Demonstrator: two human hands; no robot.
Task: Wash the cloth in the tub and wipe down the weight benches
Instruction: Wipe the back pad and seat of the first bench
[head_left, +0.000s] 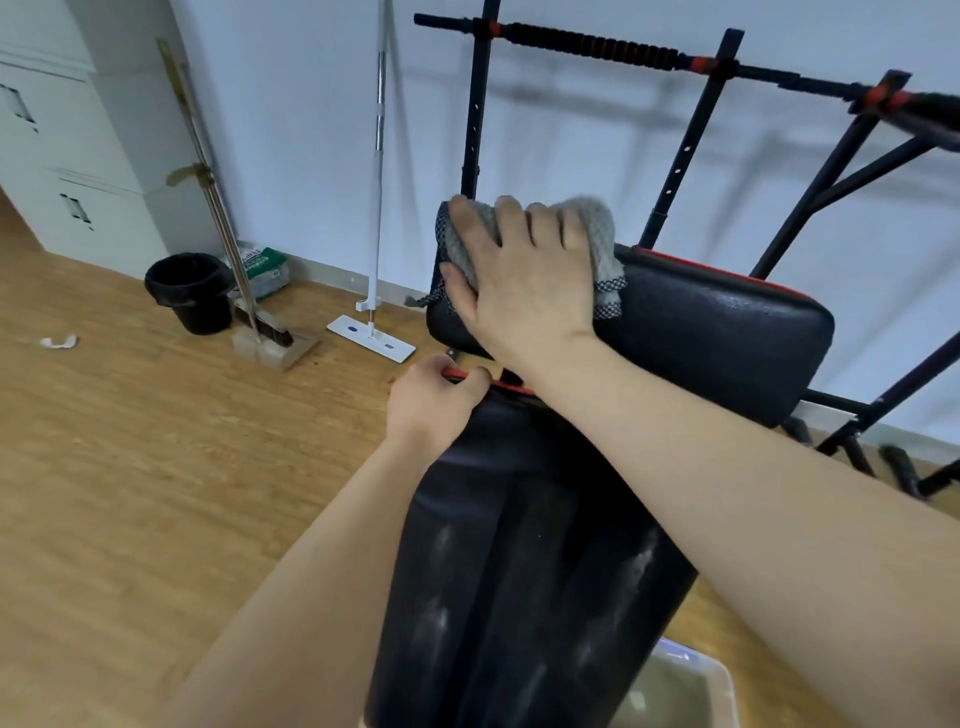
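Observation:
A black weight bench runs away from me, with a long seat pad (519, 571) and a raised back pad (717, 338) edged in red. A grey cloth (597, 228) with a dotted border lies over the far left end of the back pad. My right hand (524, 270) presses flat on the cloth, fingers spread. My left hand (436, 400) grips the red-trimmed far end of the seat pad. A clear tub (696, 686) holding murky water sits on the floor at the bottom right, partly hidden by the seat pad.
The black rack frame with a ribbed bar (597, 47) stands behind the bench against the wall. To the left are a flat mop (371, 332), a broom with dustpan (270, 343), a black bin (189, 291) and white cabinets (62, 156). The floor is wood.

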